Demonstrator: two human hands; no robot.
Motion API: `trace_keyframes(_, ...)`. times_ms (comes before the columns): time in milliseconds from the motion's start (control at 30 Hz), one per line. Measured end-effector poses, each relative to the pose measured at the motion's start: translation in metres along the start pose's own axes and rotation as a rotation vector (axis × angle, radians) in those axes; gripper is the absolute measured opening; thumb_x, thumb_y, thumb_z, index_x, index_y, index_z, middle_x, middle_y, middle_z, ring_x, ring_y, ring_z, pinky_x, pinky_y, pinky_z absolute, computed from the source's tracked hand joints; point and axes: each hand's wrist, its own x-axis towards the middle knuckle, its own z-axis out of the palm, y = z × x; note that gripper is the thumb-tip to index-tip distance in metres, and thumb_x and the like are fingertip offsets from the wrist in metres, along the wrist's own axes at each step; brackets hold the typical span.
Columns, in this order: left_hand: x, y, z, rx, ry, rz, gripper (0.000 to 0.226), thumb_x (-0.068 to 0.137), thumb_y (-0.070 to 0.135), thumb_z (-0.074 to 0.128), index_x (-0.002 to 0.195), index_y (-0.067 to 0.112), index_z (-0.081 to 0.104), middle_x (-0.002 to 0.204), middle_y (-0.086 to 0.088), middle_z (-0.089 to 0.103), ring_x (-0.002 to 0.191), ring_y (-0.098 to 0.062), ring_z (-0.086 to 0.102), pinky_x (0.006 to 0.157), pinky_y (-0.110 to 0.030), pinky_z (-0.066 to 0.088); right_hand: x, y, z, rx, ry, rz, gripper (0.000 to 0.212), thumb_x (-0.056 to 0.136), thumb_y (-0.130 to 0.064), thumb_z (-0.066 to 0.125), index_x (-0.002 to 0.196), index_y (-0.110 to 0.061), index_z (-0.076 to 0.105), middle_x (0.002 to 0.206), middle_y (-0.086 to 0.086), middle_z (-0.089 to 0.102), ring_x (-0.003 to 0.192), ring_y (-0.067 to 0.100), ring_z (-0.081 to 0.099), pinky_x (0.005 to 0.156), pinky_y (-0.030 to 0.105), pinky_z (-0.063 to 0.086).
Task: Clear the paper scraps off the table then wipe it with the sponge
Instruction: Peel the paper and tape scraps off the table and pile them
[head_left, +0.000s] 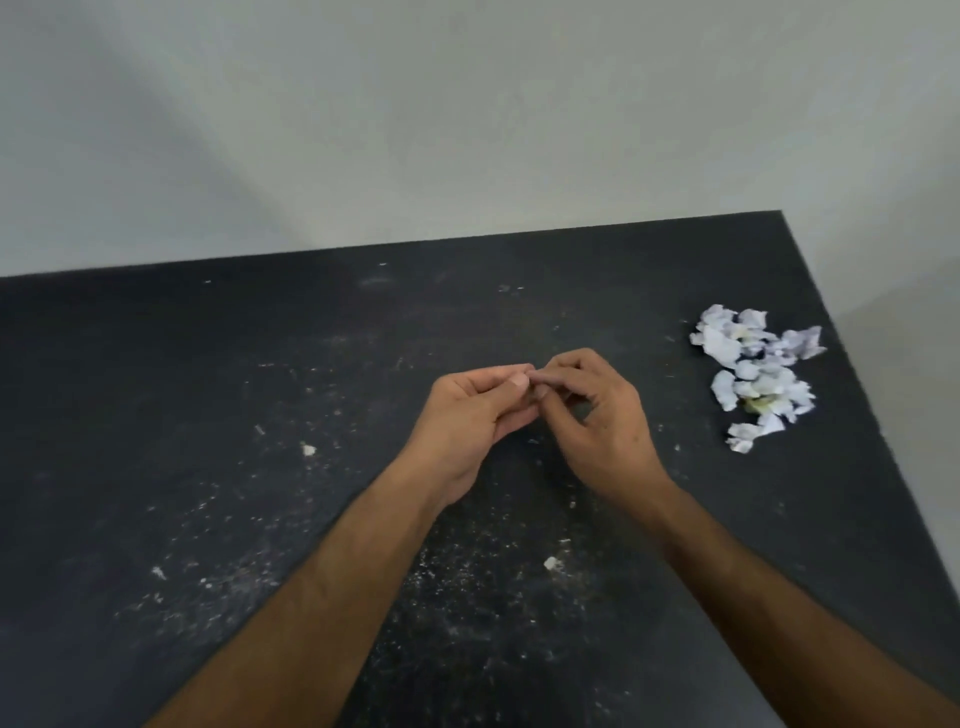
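Left hand (475, 410): held above the middle of the table (156, 415), palm turned inward, fingers curled, thumb laid along the index finger. Its fingertips are met by those of the right hand. Whether anything is pinched between thumb and finger cannot be told; no scrap is seen there.

Right hand (597, 415): held just right of the left hand, back of the hand upward, fingers bent down and inward, tips brought together against the left fingertips. A small gap is seen under the curled fingers; whether a scrap is held cannot be told.

Paper scraps (756, 371): a heap of crumpled white and pale lilac pieces, gathered well to the right of the joined hands, near the right edge of the table. A yellowish bit is seen low in the heap. Not touched by either hand.

Small crumbs: one white crumb (308, 450) lies to the left of the hands and slightly nearer the person; another crumb (550, 563) lies nearer the person, between the forearms. Fine white specks and dust are scattered over the dark surface around and below the hands.

Table: black, matt, set against a plain pale wall (467, 130) beyond the hands.
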Motion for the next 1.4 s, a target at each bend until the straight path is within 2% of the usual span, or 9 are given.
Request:
trace_keyframes(267, 0.012, -0.032, 0.098, -0.024, -0.034, -0.061, 0.019, 0.094, 0.002, 0.065, 0.111, -0.003, 0.072, 0.104, -0.016, 0.078, 0.094, -0.020, 0.076, 0.077, -0.027, 0.062, -0.022, 0.027, -0.103, -0.069, 0.019, 0.008, 0.031, 0.086, -0.015, 0.078, 0.117, -0.015, 0.073, 0.104, -0.006, 0.068, 0.096, 0.009, 0.066, 0.084, 0.025, 0.055)
trace_keyframes(533, 0.021, -0.059, 0.170, 0.163, -0.218, -0.150, 0.030, 0.106, 0.017, 0.048, 0.118, 0.005, 0.072, 0.115, -0.015, 0.075, 0.111, -0.027, 0.071, 0.098, -0.039, 0.057, -0.033, 0.070, -0.164, -0.204, 0.139, 0.046, 0.017, 0.091, -0.011, 0.074, 0.106, -0.016, 0.078, 0.089, -0.005, 0.067, 0.083, 0.008, 0.064, 0.073, 0.025, 0.054)
trace_keyframes(667, 0.032, -0.064, 0.183, 0.498, -0.198, 0.002, 0.030, 0.102, 0.018, 0.056, 0.129, 0.022, 0.068, 0.115, -0.002, 0.075, 0.100, -0.014, 0.069, 0.091, -0.032, 0.059, -0.036, 0.093, -0.188, -0.263, 0.234, 0.161, 0.007, 0.095, -0.015, 0.067, 0.098, -0.018, 0.073, 0.087, -0.015, 0.064, 0.082, 0.001, 0.061, 0.072, 0.013, 0.047)
trace_keyframes(733, 0.043, -0.071, 0.180, 0.775, -0.135, 0.218, 0.036, 0.098, 0.022, 0.064, 0.134, 0.027, 0.063, 0.117, 0.007, 0.069, 0.102, -0.010, 0.066, 0.092, -0.031, 0.055, -0.036, 0.109, -0.198, -0.289, 0.284, 0.227, 0.009, 0.098, -0.016, 0.063, 0.100, -0.018, 0.071, 0.091, -0.011, 0.066, 0.081, 0.004, 0.061, 0.075, 0.021, 0.050)
trace_keyframes(833, 0.064, -0.073, 0.175, 1.191, -0.136, 0.501, 0.078, 0.084, 0.047, 0.076, 0.150, 0.027, 0.039, 0.144, 0.007, 0.045, 0.133, -0.012, 0.044, 0.112, -0.031, 0.039, -0.037, 0.131, -0.207, -0.347, 0.306, 0.268, 0.016, 0.098, -0.012, 0.060, 0.109, -0.015, 0.072, 0.097, -0.005, 0.068, 0.084, 0.012, 0.060, 0.079, 0.037, 0.055)
trace_keyframes(900, 0.083, -0.071, 0.178, 1.395, -0.248, 0.494, 0.127, 0.066, 0.068, 0.081, 0.161, 0.026, 0.008, 0.166, 0.005, 0.014, 0.154, -0.016, 0.011, 0.124, -0.033, 0.015, -0.036, 0.141, -0.210, -0.324, 0.308, 0.312, 0.020, 0.097, -0.013, 0.064, 0.115, -0.015, 0.072, 0.100, -0.004, 0.071, 0.087, 0.012, 0.063, 0.083, 0.037, 0.057)
trace_keyframes(1033, 0.115, -0.079, 0.186, 1.722, -0.365, 0.510, 0.165, 0.042, 0.090, 0.074, 0.157, 0.027, -0.026, 0.166, -0.003, -0.030, 0.152, -0.028, -0.031, 0.123, -0.046, -0.016, -0.030, 0.158, -0.212, -0.235, 0.358, 0.373, 0.004, 0.091, -0.025, 0.073, 0.094, -0.024, 0.075, 0.087, -0.009, 0.070, 0.081, 0.008, 0.065, 0.076, 0.033, 0.056)
trace_keyframes(1167, 0.128, -0.096, 0.189, 1.676, -0.287, 0.611, 0.149, 0.056, 0.090, 0.067, 0.161, 0.019, -0.012, 0.170, -0.004, -0.015, 0.156, -0.027, -0.018, 0.126, -0.046, -0.010, -0.022, 0.173, -0.210, -0.302, 0.236, 0.291, 0.020, 0.100, -0.029, 0.061, 0.098, -0.018, 0.077, 0.097, -0.007, 0.057, 0.090, 0.012, 0.056, 0.077, 0.025, 0.040)
trace_keyframes(1400, 0.134, -0.101, 0.189, 1.509, -0.226, 0.838, 0.088, 0.086, 0.064, 0.067, 0.152, 0.014, 0.035, 0.154, -0.002, 0.037, 0.142, -0.019, 0.038, 0.119, -0.035, 0.031, -0.012, 0.179, -0.222, -0.257, 0.357, 0.192, 0.029, 0.095, -0.021, 0.049, 0.117, -0.012, 0.065, 0.106, -0.004, 0.058, 0.097, 0.014, 0.056, 0.089, 0.041, 0.051)
